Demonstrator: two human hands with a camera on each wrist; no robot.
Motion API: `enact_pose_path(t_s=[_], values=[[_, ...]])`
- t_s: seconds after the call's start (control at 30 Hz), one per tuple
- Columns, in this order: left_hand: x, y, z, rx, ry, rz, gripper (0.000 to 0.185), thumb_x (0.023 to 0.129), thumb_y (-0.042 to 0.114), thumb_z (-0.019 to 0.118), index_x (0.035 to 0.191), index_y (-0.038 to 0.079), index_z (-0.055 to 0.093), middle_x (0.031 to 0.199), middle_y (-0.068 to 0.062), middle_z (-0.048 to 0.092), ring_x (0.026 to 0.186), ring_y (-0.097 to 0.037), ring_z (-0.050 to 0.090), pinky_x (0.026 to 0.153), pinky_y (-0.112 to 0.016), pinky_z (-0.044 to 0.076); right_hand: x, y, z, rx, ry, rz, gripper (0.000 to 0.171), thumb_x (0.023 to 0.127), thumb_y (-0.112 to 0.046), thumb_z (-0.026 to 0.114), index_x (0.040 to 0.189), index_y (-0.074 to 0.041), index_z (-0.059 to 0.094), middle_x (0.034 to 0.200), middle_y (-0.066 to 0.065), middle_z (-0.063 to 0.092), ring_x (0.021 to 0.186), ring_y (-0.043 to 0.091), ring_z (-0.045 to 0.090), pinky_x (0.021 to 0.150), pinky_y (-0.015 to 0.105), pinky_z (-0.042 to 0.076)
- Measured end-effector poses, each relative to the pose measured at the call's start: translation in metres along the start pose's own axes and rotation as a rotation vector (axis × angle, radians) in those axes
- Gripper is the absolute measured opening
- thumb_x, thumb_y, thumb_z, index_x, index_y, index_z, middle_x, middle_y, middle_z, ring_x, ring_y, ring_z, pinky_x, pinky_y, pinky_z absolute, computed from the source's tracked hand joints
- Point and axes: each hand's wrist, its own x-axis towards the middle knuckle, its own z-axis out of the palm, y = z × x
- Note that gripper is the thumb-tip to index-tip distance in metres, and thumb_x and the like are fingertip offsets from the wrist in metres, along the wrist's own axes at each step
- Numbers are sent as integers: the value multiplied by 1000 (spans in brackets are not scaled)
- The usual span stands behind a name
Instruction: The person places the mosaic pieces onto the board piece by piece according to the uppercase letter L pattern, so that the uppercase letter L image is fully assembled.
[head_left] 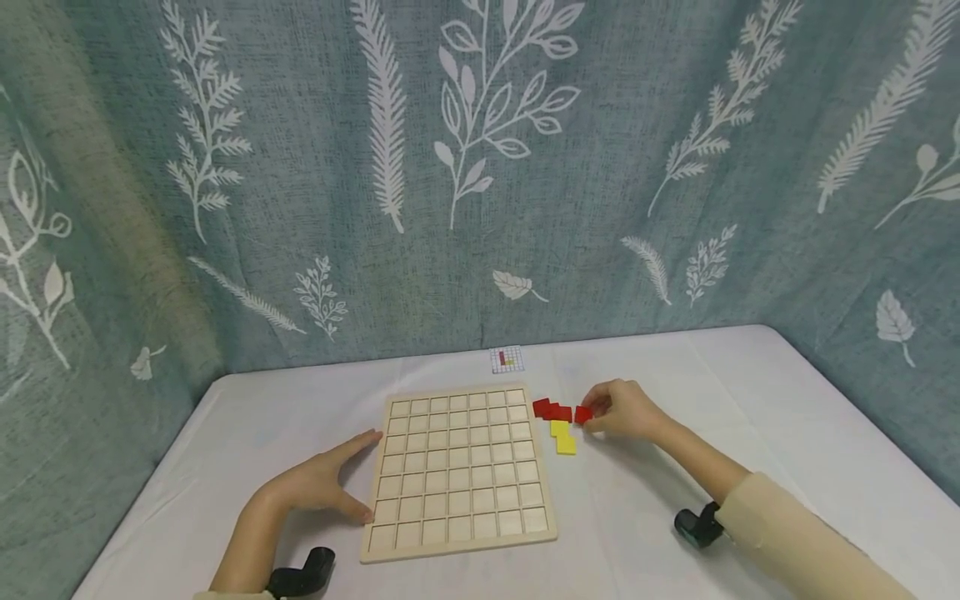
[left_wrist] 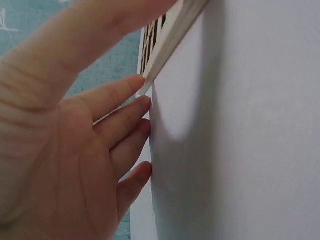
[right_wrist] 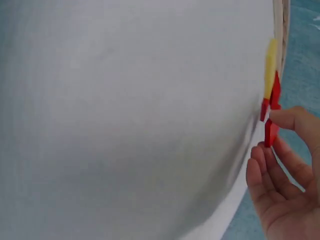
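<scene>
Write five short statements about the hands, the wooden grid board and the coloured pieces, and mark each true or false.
1. The right hand pinches a red piece. True.
2. The wooden grid board is full of pieces. False: its squares hold none.
3. The left hand rests open against the board's left edge. True.
4. The yellow piece lies left of the board. False: it lies right of it.
5. The small pattern card lies beyond the board's far edge. True.
</scene>
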Motion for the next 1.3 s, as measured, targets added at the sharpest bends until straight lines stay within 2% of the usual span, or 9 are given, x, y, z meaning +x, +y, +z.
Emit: enact_pose_path(t_s=[0.17,0.33,0.57,0.8,1.0,1.3], values=[[0,-1,1,-7,-5,26,114,53,24,88,144,1,25,149,-29,16,134,-51,12,103,-66,16,0,3,-4,-4,-38,-73,19,71,-9,73,88,-3,67,75,-1,62,67,10,54,61,24,47],[-2,0,0,-3,-1,17,116,51,25,89,144,1,25,149,-28,15,134,-52,11,101,-68,15,0,4,-6,13,-68,-102,20,72,-12,74,88,-3,67,74,-2,62,66,10,53,60,24,47],[-3,0,0,2,-8,3,114,53,26,88,145,3,25,150,-26,15,134,-51,11,101,-69,15,-1,2,-9,13,-63,-105,20,72,-12,74,88,-2,67,74,-1,62,66,10,52,60,23,47],[-3,1,1,27,-4,-2,114,53,28,88,145,4,25,150,-25,16,134,-50,13,101,-69,17,0,0,-3,68,-29,-133,20,75,-12,71,91,-2,69,78,0,64,69,10,53,63,22,48],[1,4,0,62,0,5,114,53,30,87,145,4,26,150,-24,17,134,-49,14,102,-67,17,4,-11,7,119,10,-180,21,75,-10,71,93,-1,71,81,3,67,70,10,57,64,21,50],[1,1,0,38,1,10,114,53,29,88,145,2,25,150,-26,16,134,-49,13,103,-66,17,19,-39,29,176,-50,-247,25,75,-10,70,97,0,70,85,6,68,71,8,59,65,19,51]])
